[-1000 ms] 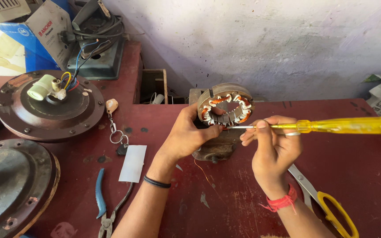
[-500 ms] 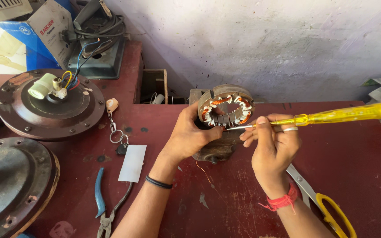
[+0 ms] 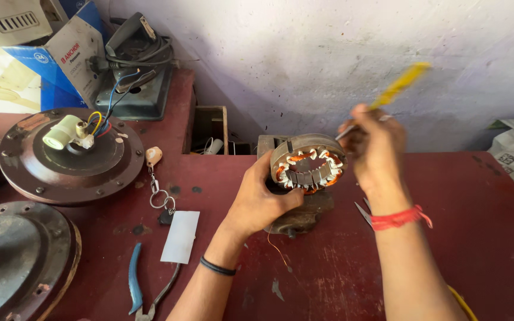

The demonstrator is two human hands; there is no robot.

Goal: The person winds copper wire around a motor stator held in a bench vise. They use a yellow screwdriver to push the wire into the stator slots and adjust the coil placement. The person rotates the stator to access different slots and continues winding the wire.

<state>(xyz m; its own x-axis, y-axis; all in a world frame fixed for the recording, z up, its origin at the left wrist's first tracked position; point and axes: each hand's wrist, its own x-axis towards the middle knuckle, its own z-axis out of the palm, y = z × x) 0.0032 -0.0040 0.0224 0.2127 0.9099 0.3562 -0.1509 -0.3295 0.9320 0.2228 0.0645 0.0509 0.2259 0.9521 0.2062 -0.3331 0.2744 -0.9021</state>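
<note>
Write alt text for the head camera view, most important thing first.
A person's left hand grips a round motor stator with copper windings on a dark red table, while the right hand lifts a yellow-handled screwdriver beside it. Brown fan motor covers, blue-handled pliers and a white card lie to the left.

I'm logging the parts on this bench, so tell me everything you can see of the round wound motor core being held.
The motor core is a grey metal ring stood on edge, its open face turned toward the camera. Inside, orange copper-coloured coils wrap around grey slotted teeth set in a circle. It rests on a dark metal block on the red table. The left hand grips its lower left side; the right hand, holding a yellow-handled screwdriver, is beside its upper right edge. A thin orange wire trails below.
</note>
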